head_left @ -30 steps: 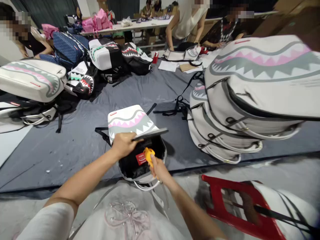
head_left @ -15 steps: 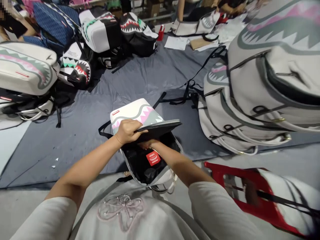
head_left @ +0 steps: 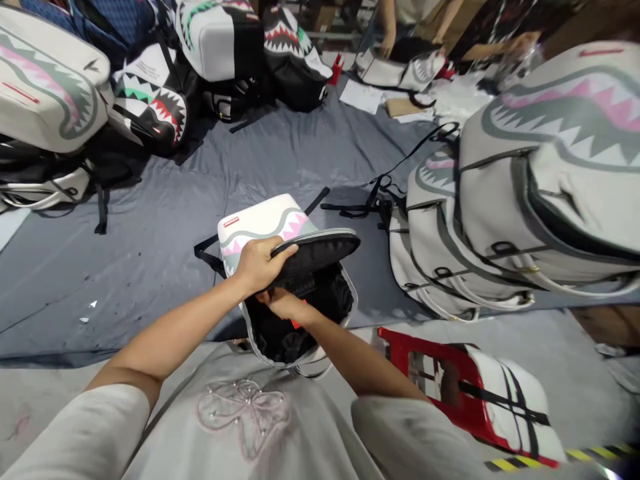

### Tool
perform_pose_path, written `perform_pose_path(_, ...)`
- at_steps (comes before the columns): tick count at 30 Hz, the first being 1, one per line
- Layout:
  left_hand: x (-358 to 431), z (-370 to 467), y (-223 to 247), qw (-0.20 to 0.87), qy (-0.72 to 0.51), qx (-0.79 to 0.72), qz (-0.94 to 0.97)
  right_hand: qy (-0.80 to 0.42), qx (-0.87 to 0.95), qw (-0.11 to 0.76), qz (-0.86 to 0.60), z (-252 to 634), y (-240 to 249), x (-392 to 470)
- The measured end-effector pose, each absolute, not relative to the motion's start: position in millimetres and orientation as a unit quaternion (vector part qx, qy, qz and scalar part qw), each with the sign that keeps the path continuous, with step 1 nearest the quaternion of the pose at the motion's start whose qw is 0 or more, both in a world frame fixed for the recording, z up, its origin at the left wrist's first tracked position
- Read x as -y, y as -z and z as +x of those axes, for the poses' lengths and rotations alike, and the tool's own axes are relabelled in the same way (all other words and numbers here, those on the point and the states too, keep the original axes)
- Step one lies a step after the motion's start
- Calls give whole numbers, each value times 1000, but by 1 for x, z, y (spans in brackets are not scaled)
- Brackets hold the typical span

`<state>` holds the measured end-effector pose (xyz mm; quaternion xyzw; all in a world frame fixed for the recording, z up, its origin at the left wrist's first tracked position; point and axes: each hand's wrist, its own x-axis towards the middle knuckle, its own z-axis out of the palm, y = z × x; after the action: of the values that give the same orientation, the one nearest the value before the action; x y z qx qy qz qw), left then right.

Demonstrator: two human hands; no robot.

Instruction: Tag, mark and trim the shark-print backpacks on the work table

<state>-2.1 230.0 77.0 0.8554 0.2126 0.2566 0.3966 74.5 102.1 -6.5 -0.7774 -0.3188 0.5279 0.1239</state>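
Observation:
A cream backpack (head_left: 265,212) with a pink and grey shark-mouth print lies on the grey cloth in front of me, its main compartment unzipped. My left hand (head_left: 263,263) is closed on the edge of its lifted front panel (head_left: 320,253), thumb on top. Inside the black-lined opening, my right hand (head_left: 284,304) reaches to the left side below that panel. Its fingers are curled and partly hidden, so what they grip cannot be made out. A red label (head_left: 299,315) in the lining is mostly covered by this hand.
Stacked cream backpacks (head_left: 565,127) with handles stand at right. Further shark-print bags (head_left: 150,110) crowd the far left. Below right is a red frame (head_left: 450,373) with a white, black-strapped load. Co-workers' hands (head_left: 389,41) are at the back near papers (head_left: 361,97).
My right hand has shifted left inside the backpack and now covers most of the red label. My left hand still holds the panel, which is tilted up more. The camera view has turned slightly.

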Motion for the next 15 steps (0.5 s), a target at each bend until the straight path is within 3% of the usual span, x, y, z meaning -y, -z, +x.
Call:
perform_pose_path(5, -243, -13, -73, 411, -268, -246, 836, -559, 306, -27, -770, 85, -13, -75)
perform_pose_path(10, -258, -21, -82, 427, -185, -262, 846, -523, 348, -61, -775, 90, -54, -71)
perform_pose_path(15, -265, -26, -85, 453, -162, -230, 846, -351, 322, -97, -874, 94, -73, -87)
